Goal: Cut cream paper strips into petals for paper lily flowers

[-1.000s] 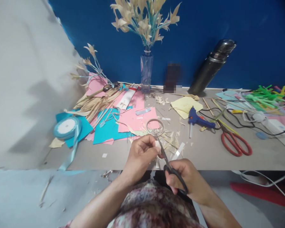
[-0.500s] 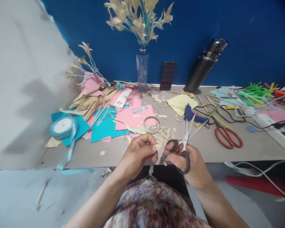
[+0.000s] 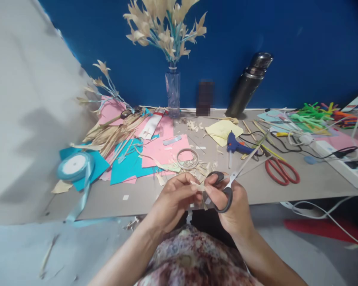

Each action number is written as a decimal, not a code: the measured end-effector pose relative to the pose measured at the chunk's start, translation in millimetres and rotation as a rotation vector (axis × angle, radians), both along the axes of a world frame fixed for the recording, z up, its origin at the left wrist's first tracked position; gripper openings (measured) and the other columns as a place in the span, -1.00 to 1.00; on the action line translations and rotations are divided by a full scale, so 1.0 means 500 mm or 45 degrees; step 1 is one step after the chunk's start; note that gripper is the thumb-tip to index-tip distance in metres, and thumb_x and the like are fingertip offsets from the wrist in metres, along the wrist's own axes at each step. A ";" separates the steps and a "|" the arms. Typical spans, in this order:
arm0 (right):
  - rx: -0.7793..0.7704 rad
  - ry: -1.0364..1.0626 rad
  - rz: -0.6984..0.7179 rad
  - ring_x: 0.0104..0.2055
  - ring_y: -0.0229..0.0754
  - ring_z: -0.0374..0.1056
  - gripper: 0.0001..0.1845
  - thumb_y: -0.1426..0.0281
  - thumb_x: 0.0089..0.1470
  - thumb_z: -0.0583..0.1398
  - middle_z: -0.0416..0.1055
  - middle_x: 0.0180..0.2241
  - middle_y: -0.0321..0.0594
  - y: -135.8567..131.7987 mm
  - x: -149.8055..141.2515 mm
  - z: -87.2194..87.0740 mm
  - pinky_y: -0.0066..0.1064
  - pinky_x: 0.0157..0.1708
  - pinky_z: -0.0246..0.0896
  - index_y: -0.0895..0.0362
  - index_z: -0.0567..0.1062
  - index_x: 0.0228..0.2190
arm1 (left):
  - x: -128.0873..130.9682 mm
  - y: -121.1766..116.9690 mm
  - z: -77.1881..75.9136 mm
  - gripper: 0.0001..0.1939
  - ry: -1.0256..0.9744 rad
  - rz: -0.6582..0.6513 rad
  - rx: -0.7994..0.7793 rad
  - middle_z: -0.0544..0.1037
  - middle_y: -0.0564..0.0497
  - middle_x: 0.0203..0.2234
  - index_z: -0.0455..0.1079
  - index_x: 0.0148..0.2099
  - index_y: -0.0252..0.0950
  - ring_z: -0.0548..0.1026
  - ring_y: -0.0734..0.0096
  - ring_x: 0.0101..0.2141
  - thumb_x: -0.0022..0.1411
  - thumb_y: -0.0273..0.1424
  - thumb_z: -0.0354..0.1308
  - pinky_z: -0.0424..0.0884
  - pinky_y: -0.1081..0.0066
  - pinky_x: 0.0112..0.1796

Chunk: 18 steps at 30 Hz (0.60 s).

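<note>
Between my two hands is a small pale piece of dried husk (image 3: 199, 186), pinched from both sides near the table's front edge. My left hand (image 3: 174, 198) is closed, thumb and fingertips on the piece's left end. My right hand (image 3: 231, 202) grips the right end with thumb and fingertip, and the black-handled scissors (image 3: 233, 174) hang on its fingers. Their blades stand apart and point up and right, away from the piece. A roll of tape (image 3: 187, 159) lies just beyond my hands among pale husk scraps (image 3: 207, 171).
At left are a blue ribbon spool (image 3: 76, 165), pink paper (image 3: 164, 151) and a husk bundle (image 3: 107, 135). A vase (image 3: 173, 93) of husk flowers and a flask (image 3: 250, 85) stand behind. Right are a blue glue gun (image 3: 238, 145), red-handled scissors (image 3: 282, 171) and a power strip (image 3: 340, 163).
The scissors have swung from beside the pale piece to pointing up and right in my right hand. My right fingertips have come up to the piece and now pinch it too.
</note>
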State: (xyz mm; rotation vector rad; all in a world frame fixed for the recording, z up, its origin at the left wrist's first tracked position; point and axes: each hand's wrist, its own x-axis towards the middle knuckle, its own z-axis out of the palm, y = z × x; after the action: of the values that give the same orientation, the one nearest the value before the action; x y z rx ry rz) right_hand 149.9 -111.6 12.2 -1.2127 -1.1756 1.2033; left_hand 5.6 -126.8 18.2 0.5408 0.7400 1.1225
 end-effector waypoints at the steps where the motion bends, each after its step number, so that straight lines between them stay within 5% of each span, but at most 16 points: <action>1: -0.015 0.016 -0.004 -0.48 -0.23 0.36 -0.84 0.33 -0.12 0.31 0.45 -0.51 -0.30 0.001 -0.001 0.001 -0.47 -0.46 0.31 0.14 0.47 -0.47 | 0.002 0.002 0.002 -0.84 0.007 0.027 -0.005 0.47 0.04 -0.51 0.37 -0.41 -0.34 0.43 0.49 -0.49 0.06 -0.44 0.32 0.34 0.46 -0.37; 4: -0.033 0.051 0.171 -0.50 -0.26 0.30 -0.73 0.22 -0.08 0.33 0.42 -0.52 -0.30 -0.001 0.008 0.007 -0.49 -0.49 0.25 0.14 0.46 -0.42 | -0.004 0.013 0.008 -0.85 0.048 0.100 0.010 0.48 0.03 -0.47 0.39 -0.45 -0.35 0.46 0.49 -0.46 0.04 -0.45 0.32 0.36 0.47 -0.34; 9: -0.133 -0.077 0.791 -0.52 -0.29 0.16 -0.45 -0.10 0.00 0.25 0.35 -0.53 -0.26 -0.022 0.034 0.002 -0.49 -0.53 0.10 0.18 0.45 -0.43 | -0.035 0.030 0.021 -0.84 0.170 0.188 0.007 0.48 0.02 -0.54 0.39 -0.50 -0.36 0.44 0.49 -0.57 -0.05 -0.44 0.33 0.33 0.50 -0.49; 13: -0.271 -0.098 0.901 -0.53 -0.30 0.12 -0.36 -0.19 -0.09 0.26 0.30 -0.57 -0.29 -0.039 0.035 -0.016 -0.49 -0.53 0.06 0.19 0.41 -0.48 | -0.047 0.032 0.025 -0.82 0.226 0.193 -0.004 0.47 0.03 -0.58 0.37 -0.53 -0.35 0.44 0.49 -0.61 -0.10 -0.44 0.33 0.34 0.51 -0.52; 18: -0.381 -0.078 0.896 -0.56 -0.34 0.06 -0.45 -0.07 -0.12 0.33 0.24 -0.61 -0.36 -0.045 0.032 -0.023 -0.51 -0.56 0.02 0.19 0.41 -0.52 | -0.042 0.036 0.025 -0.82 0.251 0.176 0.002 0.44 0.07 -0.63 0.35 -0.53 -0.34 0.46 0.47 -0.62 -0.11 -0.44 0.32 0.35 0.53 -0.56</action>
State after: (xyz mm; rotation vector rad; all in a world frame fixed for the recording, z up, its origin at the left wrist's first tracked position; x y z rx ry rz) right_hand 166.0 -134.2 0.8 -1.0789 -1.5764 1.9269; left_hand -15.5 -108.9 30.7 0.6152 0.9591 1.2088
